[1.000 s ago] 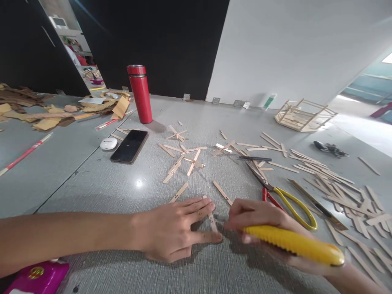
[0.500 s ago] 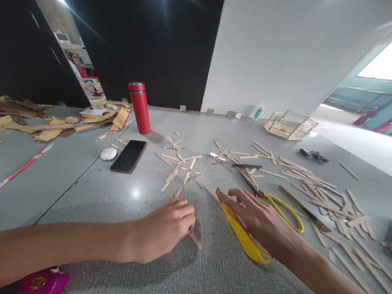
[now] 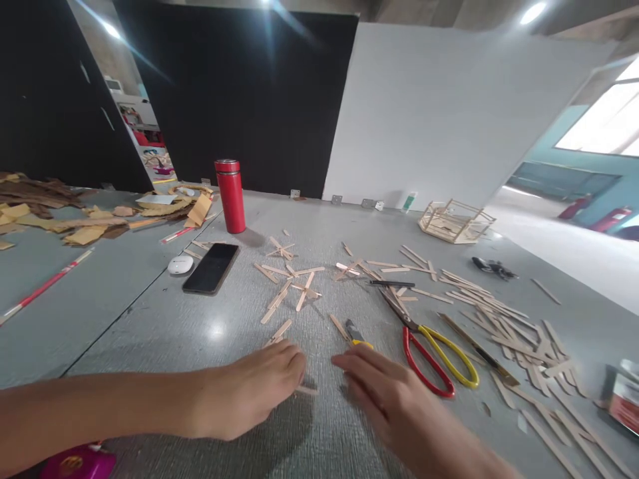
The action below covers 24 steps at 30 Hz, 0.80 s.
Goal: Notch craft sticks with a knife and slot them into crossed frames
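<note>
My left hand (image 3: 259,392) rests on the grey table (image 3: 164,332) with its fingers curled on a short wooden stick (image 3: 305,390), whose end pokes out to the right. My right hand (image 3: 384,392) hovers just right of that stick, fingers stretched out towards it and slightly blurred, holding nothing. The yellow utility knife (image 3: 355,334) lies on the table just beyond my right fingers, mostly hidden by the hand.
Red-and-yellow scissors (image 3: 434,352) lie right of the knife. Loose wooden sticks (image 3: 504,319) are scattered about the table. A phone (image 3: 210,267), a white earbud case (image 3: 180,265) and a red flask (image 3: 230,196) stand far left. A stick frame (image 3: 455,221) sits far right.
My right hand laid the yellow knife down on the table and let it go, then moved towards the stick. My left hand curled from flat onto the stick. The view tilted up.
</note>
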Each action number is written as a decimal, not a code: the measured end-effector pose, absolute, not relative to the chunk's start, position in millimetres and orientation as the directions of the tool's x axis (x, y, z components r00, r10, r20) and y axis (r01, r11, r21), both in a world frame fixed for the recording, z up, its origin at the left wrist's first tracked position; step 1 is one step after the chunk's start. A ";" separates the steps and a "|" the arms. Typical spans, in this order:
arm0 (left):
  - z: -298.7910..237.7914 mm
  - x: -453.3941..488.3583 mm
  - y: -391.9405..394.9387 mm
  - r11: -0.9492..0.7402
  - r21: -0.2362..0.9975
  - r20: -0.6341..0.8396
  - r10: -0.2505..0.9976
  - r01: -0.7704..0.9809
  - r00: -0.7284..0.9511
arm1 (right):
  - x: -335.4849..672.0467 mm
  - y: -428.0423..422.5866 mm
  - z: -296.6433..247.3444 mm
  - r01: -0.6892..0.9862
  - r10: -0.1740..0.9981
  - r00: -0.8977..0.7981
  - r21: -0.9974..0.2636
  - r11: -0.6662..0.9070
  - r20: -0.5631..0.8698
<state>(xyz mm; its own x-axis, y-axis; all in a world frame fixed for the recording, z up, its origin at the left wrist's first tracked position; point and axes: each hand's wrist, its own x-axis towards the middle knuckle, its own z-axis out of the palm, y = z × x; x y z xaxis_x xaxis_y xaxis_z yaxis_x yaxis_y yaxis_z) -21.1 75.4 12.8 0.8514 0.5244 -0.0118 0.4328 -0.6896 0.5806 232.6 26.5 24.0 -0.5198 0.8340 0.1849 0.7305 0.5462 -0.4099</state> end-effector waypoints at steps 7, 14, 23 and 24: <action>59.4 -10.8 73.5 -0.356 0.880 0.062 0.744 0.316 0.665 | 194.8 34.6 56.3 0.502 0.957 -0.252 -0.825 0.259 0.147; 112.0 -10.9 57.7 0.000 0.999 0.024 0.751 -0.037 0.660 | 190.4 26.7 114.4 0.363 0.956 -0.120 -0.885 0.292 0.267; 105.6 -0.5 38.9 0.131 0.972 0.020 0.784 -0.196 0.621 | 191.8 8.5 107.8 0.677 0.819 0.040 -0.618 0.399 0.573; 105.7 0.7 38.1 0.131 0.970 0.022 0.790 -0.205 0.612 | 191.9 7.2 105.7 0.721 0.801 -0.003 -0.554 0.416 0.598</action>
